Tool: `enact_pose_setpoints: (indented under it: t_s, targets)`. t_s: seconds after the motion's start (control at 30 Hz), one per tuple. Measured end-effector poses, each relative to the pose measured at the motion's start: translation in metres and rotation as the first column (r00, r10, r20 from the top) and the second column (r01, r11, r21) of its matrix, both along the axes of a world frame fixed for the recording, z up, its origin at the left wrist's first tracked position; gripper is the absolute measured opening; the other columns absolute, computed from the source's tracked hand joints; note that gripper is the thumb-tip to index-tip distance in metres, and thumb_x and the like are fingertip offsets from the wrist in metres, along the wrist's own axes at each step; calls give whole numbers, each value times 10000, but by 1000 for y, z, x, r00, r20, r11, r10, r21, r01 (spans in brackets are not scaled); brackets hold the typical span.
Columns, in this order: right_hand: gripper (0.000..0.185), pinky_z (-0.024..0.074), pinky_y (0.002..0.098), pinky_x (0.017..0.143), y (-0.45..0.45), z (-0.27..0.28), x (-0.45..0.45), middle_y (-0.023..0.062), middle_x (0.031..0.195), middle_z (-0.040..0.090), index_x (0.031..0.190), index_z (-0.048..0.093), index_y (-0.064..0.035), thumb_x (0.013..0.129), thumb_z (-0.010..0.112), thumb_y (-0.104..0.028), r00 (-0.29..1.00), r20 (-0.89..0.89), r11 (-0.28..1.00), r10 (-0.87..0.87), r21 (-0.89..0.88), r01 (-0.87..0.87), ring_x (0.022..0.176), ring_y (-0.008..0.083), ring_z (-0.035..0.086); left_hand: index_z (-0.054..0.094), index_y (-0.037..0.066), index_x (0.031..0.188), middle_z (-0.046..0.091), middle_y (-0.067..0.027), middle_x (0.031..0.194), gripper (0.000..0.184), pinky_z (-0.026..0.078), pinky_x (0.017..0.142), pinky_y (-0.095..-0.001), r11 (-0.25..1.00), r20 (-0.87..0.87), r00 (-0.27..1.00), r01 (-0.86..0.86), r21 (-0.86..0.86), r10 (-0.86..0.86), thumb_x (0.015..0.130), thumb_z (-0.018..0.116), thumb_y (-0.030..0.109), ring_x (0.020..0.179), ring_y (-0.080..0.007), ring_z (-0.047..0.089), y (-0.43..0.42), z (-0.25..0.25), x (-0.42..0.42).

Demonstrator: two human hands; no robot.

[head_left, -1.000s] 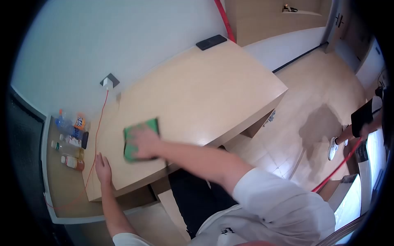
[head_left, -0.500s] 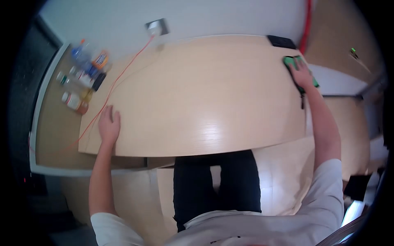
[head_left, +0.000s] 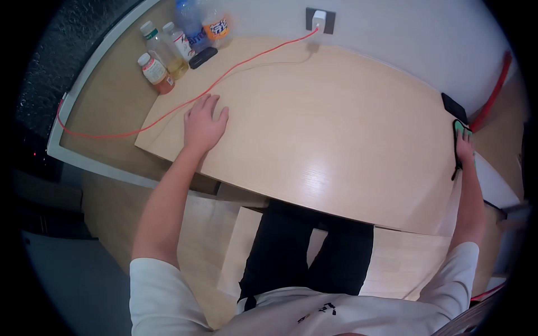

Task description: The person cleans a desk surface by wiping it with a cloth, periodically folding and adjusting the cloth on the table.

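My left hand [head_left: 205, 124] rests palm down on the left part of the wooden table [head_left: 330, 129], fingers apart and nothing held. Its fingertips lie close to a red cable [head_left: 241, 63]; whether they touch it I cannot tell. At the table's far right edge, my right hand [head_left: 464, 147] lies on a green pouch with black edging [head_left: 460, 127]. The fingers stretch over the pouch, and the hand covers much of it. A dark strap or pull hangs at the pouch's near end.
Several bottles, including an orange-labelled bottle [head_left: 216, 28] and a small red-drink bottle [head_left: 157, 74], stand at the back left beside a black object [head_left: 203, 57]. The cable joins a white charger [head_left: 319, 21] on the wall. A black phone-like slab [head_left: 454, 107] lies beyond the pouch.
My view has turned left, so the table and bottles appear farther right and tilted. My left hand stays on the table near the cable, my right hand on the pouch.
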State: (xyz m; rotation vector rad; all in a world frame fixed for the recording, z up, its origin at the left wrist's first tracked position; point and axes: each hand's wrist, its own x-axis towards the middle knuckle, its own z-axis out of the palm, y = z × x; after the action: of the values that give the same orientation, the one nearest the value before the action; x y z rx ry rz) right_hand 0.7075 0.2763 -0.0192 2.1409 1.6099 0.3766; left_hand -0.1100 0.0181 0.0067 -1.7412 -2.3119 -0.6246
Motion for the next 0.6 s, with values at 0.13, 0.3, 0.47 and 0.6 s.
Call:
enact_pose_setpoints:
  t_s: [0.13, 0.3, 0.47, 0.6]
  targets:
    - [650, 213, 526, 1273, -41, 7, -26, 120, 1735, 196, 1666, 237, -217, 1093, 239, -523, 982, -173, 994, 71, 96, -55, 1573, 366, 241, 598, 91, 1393, 574, -152, 1466, 523, 357, 1161, -501, 1000, -1, 1000, 11, -21, -11, 986, 595, 419, 1398, -306, 502, 5, -2, -1]
    - [822, 188, 505, 1282, -131, 15, -63, 169, 1688, 313, 1648, 308, -178, 1014, 304, -700, 900, -430, 959, 65, 276, 63, 1572, 353, 260, 548, 66, 1442, 533, -181, 1495, 511, 364, 1153, -563, 990, -154, 984, 77, -121, -95, 1055, 492, 396, 1421, -362, 458, 13, -18, -21]
    - [780, 114, 568, 1287, -220, 45, -120, 121, 1726, 232, 1659, 277, -203, 1028, 324, -659, 871, -445, 959, 209, 268, -93, 1600, 318, 187, 495, 58, 1509, 442, -179, 1590, 509, 303, 1207, -546, 957, -280, 927, 190, -221, -249, 1089, 435, 340, 1469, -373, 408, 21, -14, -32]
    - [760, 105, 540, 1297, -254, 56, -115, 118, 1723, 240, 1654, 292, -214, 1032, 354, -648, 799, -480, 929, 362, 255, -267, 1602, 328, 173, 466, 53, 1536, 396, -202, 1621, 520, 286, 1232, -516, 861, -370, 799, 330, -388, -473, 1093, 439, 325, 1499, -381, 367, 23, 34, 12]
